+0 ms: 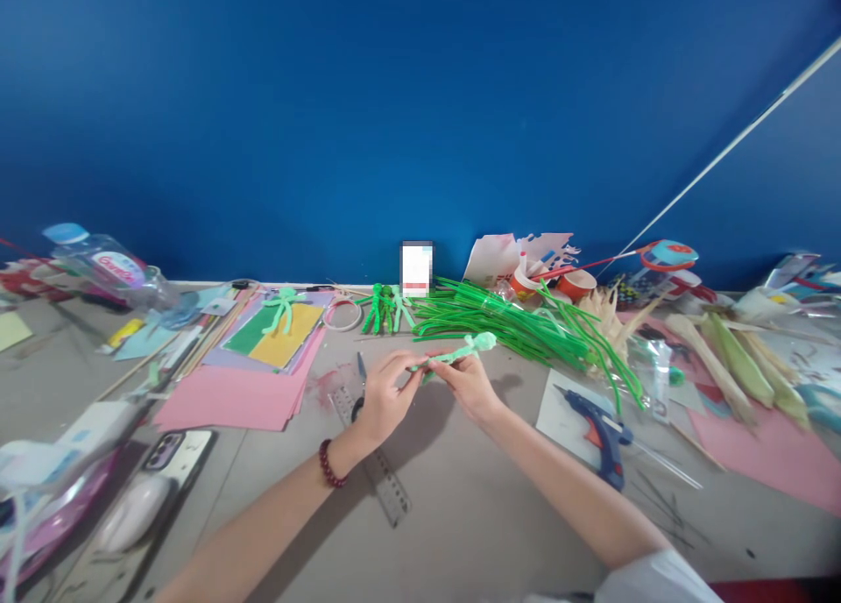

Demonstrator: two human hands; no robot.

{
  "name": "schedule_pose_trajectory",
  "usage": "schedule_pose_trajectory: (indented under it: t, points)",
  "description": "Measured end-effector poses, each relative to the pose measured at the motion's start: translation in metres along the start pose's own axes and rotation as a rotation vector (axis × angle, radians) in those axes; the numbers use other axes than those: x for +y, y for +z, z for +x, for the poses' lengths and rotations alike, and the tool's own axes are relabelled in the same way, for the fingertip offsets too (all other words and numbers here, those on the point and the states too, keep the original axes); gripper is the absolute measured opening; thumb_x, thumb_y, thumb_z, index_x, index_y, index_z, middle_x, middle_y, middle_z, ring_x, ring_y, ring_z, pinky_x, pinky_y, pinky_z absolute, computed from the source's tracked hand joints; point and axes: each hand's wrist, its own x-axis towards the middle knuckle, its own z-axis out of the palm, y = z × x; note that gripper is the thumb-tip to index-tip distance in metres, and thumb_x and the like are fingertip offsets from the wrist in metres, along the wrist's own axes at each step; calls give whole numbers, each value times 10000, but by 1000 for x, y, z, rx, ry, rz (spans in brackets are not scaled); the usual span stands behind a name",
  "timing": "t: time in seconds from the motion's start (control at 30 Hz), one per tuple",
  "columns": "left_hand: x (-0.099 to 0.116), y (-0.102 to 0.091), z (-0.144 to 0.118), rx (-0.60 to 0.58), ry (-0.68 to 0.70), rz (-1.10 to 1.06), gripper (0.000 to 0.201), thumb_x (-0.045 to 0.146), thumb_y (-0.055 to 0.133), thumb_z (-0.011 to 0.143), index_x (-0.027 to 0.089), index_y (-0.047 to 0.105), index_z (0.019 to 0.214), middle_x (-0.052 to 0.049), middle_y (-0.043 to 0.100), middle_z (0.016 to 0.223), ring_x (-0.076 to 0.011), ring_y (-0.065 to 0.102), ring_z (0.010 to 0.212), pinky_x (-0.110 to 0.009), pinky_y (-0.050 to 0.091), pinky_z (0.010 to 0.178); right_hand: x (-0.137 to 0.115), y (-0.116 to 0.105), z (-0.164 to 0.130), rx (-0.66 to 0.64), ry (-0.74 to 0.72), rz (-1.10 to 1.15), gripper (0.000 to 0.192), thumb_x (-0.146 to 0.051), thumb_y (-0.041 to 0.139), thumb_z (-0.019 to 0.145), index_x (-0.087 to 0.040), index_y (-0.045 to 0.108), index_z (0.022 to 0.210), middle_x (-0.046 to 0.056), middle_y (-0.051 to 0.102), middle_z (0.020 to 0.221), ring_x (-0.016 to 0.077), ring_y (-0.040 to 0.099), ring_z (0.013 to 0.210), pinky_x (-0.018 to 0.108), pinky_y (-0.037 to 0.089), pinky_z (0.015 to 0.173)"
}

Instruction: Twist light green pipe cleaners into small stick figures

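Both my hands meet over the middle of the grey table [460,498] and hold one light green pipe-cleaner figure [468,349]. My left hand [383,397], with a dark red bead bracelet on the wrist, pinches its near end. My right hand [468,386] grips its stem, and the fuzzy tip points up and right. Just behind the figure lies a big heap of green pipe cleaners [519,327]. Under my left hand lie a metal ruler [381,471] and scissors [360,384].
A blue glue gun [601,432] rests on white paper at the right. Pink paper sheets [243,393] and coloured sheets with a green figure [284,309] lie left. Finished green figures [385,309] stand at the back. A phone [167,452], a plastic bottle [109,266], red cups [558,280] and corn husks [729,358] crowd the edges.
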Motion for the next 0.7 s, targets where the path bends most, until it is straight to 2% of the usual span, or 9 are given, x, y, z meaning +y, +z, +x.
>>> schedule_pose_trajectory:
  t: [0.2,0.4,0.53,0.7]
  points:
    - [5,-2,3,-35,-249,-137,140,225,598,814,189,644,941,-45,691,910,-155,647,822,-274,529,743,-8,-2,-1,46,-193,-205,123,-293,772,643,-223,731,736,41,688,816,210,620,829,341,488,753]
    - [5,-5,9,-106,-240,-121,117,255,597,817,188,676,870,-32,706,836,-138,635,730,-238,521,670,-9,-4,-1,102,-250,-313,86,-296,739,676,-221,720,713,52,677,794,210,612,788,339,486,695]
    - [3,-4,10,-131,-298,-124,120,261,599,812,176,673,854,-28,702,803,-123,621,678,-218,510,634,-8,-5,0,125,-288,-356,123,-326,722,690,-209,706,722,48,680,779,204,618,772,329,490,684]
    - [2,-4,8,-124,-328,-117,148,272,563,836,173,672,855,-32,699,798,-131,632,700,-224,511,653,-7,-5,-1,83,-200,-358,201,-335,710,697,-189,692,834,46,689,810,179,633,706,299,507,637]
